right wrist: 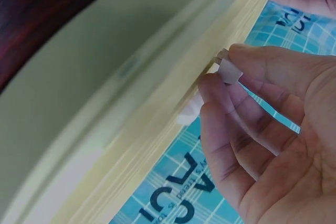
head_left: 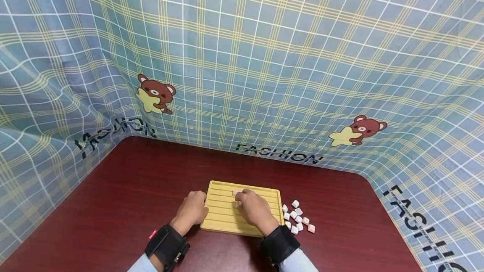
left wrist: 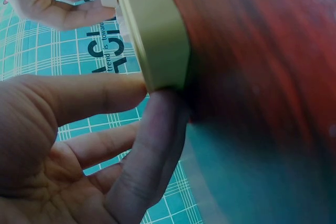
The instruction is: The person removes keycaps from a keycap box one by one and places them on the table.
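Note:
A shallow yellow tray [head_left: 218, 216] with raised parallel ridges lies on the dark red table. My left hand [head_left: 192, 208] grips its left edge; in the left wrist view the thumb [left wrist: 105, 95] and bent index finger [left wrist: 152, 140] meet at the tray's corner. Over the middle of the tray, my right hand [head_left: 256, 208] pinches a small white tile [right wrist: 229, 72] between thumb and fingers, close above the ridges. Another small tile [head_left: 235, 193] sits in an upper row, just beyond those fingertips. The held tile's face is mostly hidden in the head view.
Several loose white tiles [head_left: 295, 204] are scattered on the table [head_left: 340, 204] against and beyond the tray's right side, some with pinkish faces. A blue checked cloth [head_left: 227, 74] with bear prints hangs behind the table and along both sides.

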`<state>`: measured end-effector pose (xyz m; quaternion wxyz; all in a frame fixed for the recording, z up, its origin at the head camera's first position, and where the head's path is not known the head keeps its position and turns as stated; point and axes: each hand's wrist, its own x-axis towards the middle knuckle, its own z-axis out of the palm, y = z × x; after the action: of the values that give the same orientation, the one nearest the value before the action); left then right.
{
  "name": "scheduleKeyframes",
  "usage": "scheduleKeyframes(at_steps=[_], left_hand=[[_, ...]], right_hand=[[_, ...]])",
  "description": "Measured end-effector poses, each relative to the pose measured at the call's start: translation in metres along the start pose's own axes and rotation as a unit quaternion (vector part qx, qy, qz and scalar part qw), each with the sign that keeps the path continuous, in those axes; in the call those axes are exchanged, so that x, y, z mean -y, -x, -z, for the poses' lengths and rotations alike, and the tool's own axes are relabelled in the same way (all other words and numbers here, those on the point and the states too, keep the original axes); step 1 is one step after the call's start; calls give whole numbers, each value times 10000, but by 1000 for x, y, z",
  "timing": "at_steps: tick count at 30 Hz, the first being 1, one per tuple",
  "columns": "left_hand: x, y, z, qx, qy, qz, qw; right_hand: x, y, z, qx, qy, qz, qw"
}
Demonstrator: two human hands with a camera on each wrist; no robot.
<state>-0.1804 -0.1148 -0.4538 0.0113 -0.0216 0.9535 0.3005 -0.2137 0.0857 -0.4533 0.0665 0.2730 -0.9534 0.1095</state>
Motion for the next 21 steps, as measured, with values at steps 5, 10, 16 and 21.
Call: scheduleKeyframes(at_steps=[5,10,16,21], left_hand=[[0,-1,0,7,-96,17,10000],[-2,-1,0,22,-101,38,9999],[-2,0,1,-1,-88,49,9999],[-1,0,1,-34,-144,15,9999]], right_hand=[[-11,9,7,-134,-60,59,9999],[-24,21,13,-307,-129,101,9994],[-40,34,20,-225,-84,-273,9993],[-53,44,26,-258,-31,-528,9983]])
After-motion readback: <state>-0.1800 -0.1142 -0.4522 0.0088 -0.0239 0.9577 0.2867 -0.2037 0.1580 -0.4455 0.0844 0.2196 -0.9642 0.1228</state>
